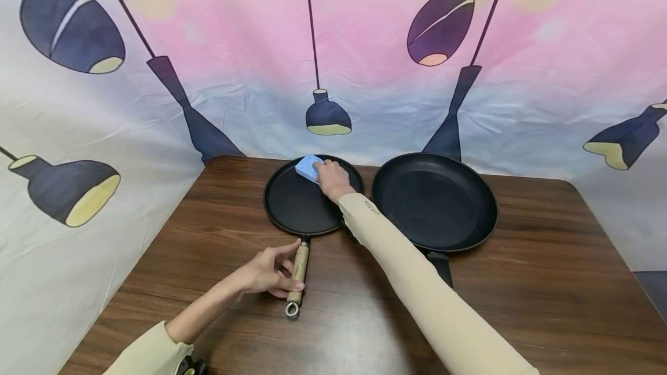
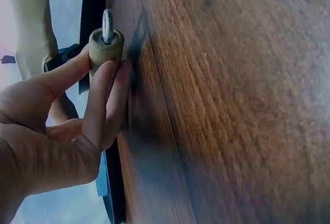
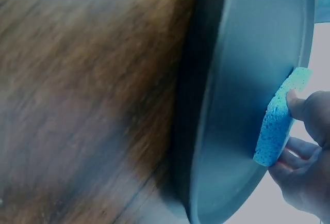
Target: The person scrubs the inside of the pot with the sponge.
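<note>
A flat black pan [image 1: 297, 204] with a wooden handle [image 1: 299, 265] lies at the table's left middle. My left hand [image 1: 268, 274] grips that handle between thumb and fingers; a metal ring [image 2: 107, 25] sticks out of its end in the left wrist view. My right hand [image 1: 332, 178] reaches over to the pan's far side and holds a blue sponge [image 1: 308, 167]. In the right wrist view the thumb and fingers pinch the sponge [image 3: 278, 118], whose edge lies against the pan's dark surface [image 3: 247, 105].
A larger, deeper black frying pan [image 1: 435, 201] stands just right of the first, its black handle [image 1: 440, 268] toward me and partly behind my right sleeve [image 1: 401, 271]. Both rest on a brown wooden table [image 1: 547, 282]. A cloth printed with lamps [image 1: 385, 103] hangs behind.
</note>
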A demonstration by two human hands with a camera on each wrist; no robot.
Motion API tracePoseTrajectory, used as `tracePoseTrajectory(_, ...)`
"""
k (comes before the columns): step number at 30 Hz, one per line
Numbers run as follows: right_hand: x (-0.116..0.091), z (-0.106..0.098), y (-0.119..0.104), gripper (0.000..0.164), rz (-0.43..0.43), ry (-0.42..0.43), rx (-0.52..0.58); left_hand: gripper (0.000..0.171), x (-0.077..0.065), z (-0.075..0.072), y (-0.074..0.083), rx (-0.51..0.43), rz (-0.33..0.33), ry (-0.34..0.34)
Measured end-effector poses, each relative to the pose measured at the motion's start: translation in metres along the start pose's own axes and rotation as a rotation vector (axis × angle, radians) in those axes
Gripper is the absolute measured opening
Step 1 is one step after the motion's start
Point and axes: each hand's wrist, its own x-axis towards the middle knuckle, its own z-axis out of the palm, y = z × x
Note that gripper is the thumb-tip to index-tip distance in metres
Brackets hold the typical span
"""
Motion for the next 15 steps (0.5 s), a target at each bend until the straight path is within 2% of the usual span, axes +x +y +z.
tracePoseTrajectory(7,-0.002,-0.007,0.009,0.048,-0.096,-0.046,-0.14,0.098,0.004,0.0,0.004,0.02,-0.001,0.007)
tracePoseTrajectory(15,-0.009,-0.016,0.018,0.05,-0.231,-0.174,-0.087,0.099,0.003,0.001,0.003,0.006,-0.015,-0.002)
